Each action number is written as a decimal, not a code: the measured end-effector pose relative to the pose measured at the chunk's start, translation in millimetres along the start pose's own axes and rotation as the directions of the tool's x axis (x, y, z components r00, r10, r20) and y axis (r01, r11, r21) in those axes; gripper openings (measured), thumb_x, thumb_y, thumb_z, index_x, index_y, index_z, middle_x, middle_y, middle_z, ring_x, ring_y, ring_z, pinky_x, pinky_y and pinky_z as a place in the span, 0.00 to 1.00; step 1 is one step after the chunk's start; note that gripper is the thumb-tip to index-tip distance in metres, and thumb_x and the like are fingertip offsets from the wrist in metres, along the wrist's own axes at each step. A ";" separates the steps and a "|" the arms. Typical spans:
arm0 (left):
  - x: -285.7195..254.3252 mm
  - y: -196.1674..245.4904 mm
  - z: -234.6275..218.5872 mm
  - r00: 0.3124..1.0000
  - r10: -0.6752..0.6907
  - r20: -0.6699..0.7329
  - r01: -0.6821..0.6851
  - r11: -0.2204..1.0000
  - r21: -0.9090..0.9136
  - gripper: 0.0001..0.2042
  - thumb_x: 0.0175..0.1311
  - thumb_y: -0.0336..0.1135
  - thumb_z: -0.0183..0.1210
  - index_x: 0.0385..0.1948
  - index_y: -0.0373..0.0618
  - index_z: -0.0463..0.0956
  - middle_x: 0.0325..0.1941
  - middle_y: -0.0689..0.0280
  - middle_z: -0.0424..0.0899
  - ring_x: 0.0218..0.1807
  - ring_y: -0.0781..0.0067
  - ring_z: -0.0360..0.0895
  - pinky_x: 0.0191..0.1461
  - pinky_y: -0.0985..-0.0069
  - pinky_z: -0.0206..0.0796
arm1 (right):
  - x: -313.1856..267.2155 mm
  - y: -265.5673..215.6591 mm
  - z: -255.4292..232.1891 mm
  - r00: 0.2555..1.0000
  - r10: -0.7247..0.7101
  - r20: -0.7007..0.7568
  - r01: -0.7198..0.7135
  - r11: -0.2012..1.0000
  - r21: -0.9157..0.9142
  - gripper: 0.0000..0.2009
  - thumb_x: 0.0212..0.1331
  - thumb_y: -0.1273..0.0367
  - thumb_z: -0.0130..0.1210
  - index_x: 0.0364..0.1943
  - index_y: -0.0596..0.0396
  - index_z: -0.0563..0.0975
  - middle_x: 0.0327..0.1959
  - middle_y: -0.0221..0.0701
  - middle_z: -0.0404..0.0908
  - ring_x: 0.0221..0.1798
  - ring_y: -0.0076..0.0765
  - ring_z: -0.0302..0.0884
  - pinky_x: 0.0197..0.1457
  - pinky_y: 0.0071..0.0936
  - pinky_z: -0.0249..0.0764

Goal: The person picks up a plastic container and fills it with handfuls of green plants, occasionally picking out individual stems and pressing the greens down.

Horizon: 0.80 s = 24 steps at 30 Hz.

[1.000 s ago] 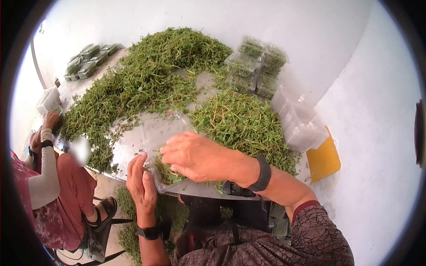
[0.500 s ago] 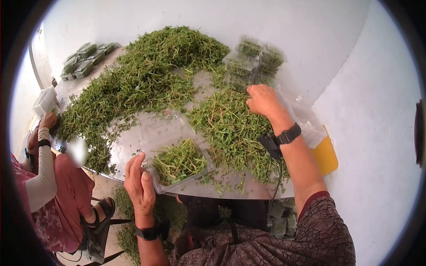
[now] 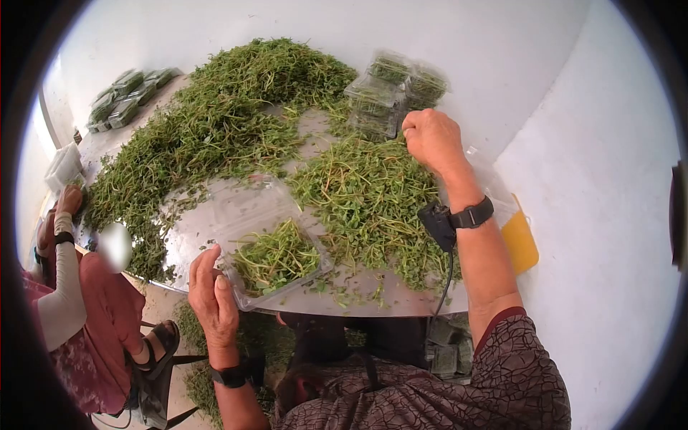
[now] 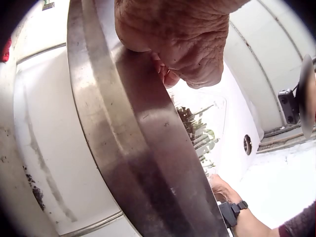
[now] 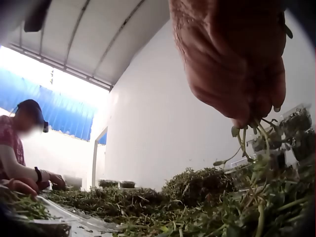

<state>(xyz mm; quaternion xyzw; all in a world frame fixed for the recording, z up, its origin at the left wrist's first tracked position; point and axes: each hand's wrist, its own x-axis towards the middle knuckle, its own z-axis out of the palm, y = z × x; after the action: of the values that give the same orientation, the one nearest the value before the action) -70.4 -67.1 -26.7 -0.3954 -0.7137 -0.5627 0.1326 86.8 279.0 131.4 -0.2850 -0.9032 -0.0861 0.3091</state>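
My right hand (image 3: 437, 140) hovers over the near pile of leafy greens (image 3: 365, 208), close to the stacked boxes. In the right wrist view its curled fingers (image 5: 242, 111) pinch several thin green sprigs (image 5: 266, 138), which hang down toward the pile. A clear plastic clamshell box (image 3: 283, 292) lies near the table's front edge, its lid (image 3: 247, 204) folded back. Loose greens (image 3: 276, 258) fill its base. At the left side of that box, my left hand (image 3: 213, 301) rests with fingers extended upward and holds nothing.
A larger heap of greens (image 3: 236, 107) spreads across the back and left. Filled clear boxes (image 3: 387, 100) are stacked at the back right, others (image 3: 129, 93) at the back left. A yellow board (image 3: 519, 240) hangs past the right edge. Another person (image 3: 57, 308) sits at left.
My right hand has left the clamshell box, uncovering its greens, and moved right and back over the near pile, where it now pinches sprigs. The left hand has stayed by the box.
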 end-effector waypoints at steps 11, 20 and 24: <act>0.8 2.5 -2.2 1.000 0.011 0.000 -0.011 1.000 0.009 0.20 0.70 0.41 0.48 0.56 0.38 0.75 0.53 0.51 0.77 0.38 0.65 0.75 0.44 0.70 0.68 | -9.1 -35.5 -36.5 0.962 0.215 0.168 -0.268 0.630 0.729 0.06 0.57 0.74 0.59 0.33 0.63 0.83 0.22 0.24 0.79 0.24 0.15 0.72 0.26 0.20 0.73; 4.2 7.8 -1.5 1.000 0.016 -0.010 -0.016 1.000 -0.025 0.18 0.68 0.37 0.50 0.54 0.38 0.76 0.50 0.50 0.79 0.36 0.64 0.77 0.44 0.71 0.71 | -36.3 -117.2 -34.3 0.924 -0.103 0.369 -0.252 0.562 0.788 0.06 0.58 0.73 0.58 0.36 0.61 0.83 0.22 0.23 0.79 0.25 0.14 0.72 0.28 0.19 0.72; 4.1 3.4 -0.4 1.000 0.023 -0.010 -0.024 0.997 -0.067 0.18 0.67 0.36 0.50 0.54 0.37 0.76 0.49 0.49 0.79 0.47 0.56 0.79 0.52 0.68 0.70 | -43.5 -142.4 -25.7 0.856 -0.255 0.449 -0.220 0.605 0.765 0.06 0.55 0.74 0.56 0.32 0.62 0.83 0.19 0.29 0.78 0.24 0.19 0.74 0.29 0.26 0.70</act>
<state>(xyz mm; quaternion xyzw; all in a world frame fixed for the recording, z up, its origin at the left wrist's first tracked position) -70.8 -65.5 -21.6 -0.4056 -0.6890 -0.5866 0.1290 47.0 133.2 128.4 -0.1203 -0.8961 0.4006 0.1482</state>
